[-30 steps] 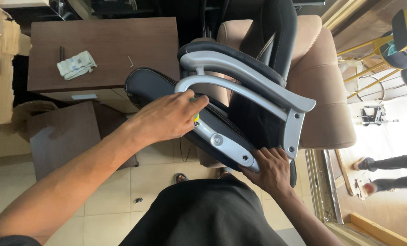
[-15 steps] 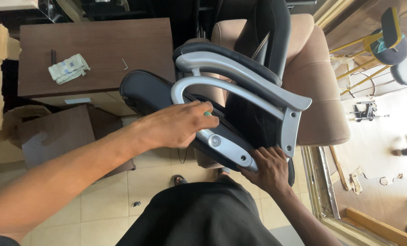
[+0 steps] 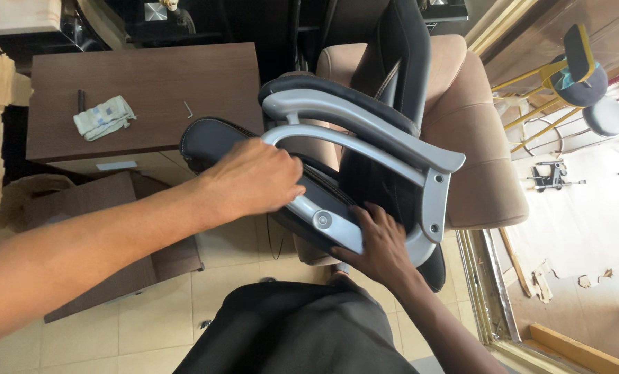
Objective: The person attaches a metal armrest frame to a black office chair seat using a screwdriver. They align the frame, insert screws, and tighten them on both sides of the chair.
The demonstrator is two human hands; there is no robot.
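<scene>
The left hand (image 3: 250,176) lay over the near end of the grey curved metal armrest frame (image 3: 365,149), with its fingers bent down on the bar; whether it held some small tool under the palm, I cannot tell. The right hand (image 3: 379,246) was spread flat with open fingers against the lower grey bracket plate (image 3: 327,221), just beside a round bolt head, and it pressed the plate to the black padded chair seat (image 3: 216,138). The seat stood tilted, leaning on a beige upholstered armchair (image 3: 476,138) behind it, and the black chair back (image 3: 399,55) rose above. As I judge it, the step in hand was the fixing of the armrest to the seat, one hand steadying and the other working at a bolt. A further move would call for keeping the plate in line with its holes, so that it does not slip. On the brown wooden bench (image 3: 150,76), near its left edge, lay a folded pale cloth (image 3: 102,116), and a small bent hex key (image 3: 188,109) lay more to the middle.
</scene>
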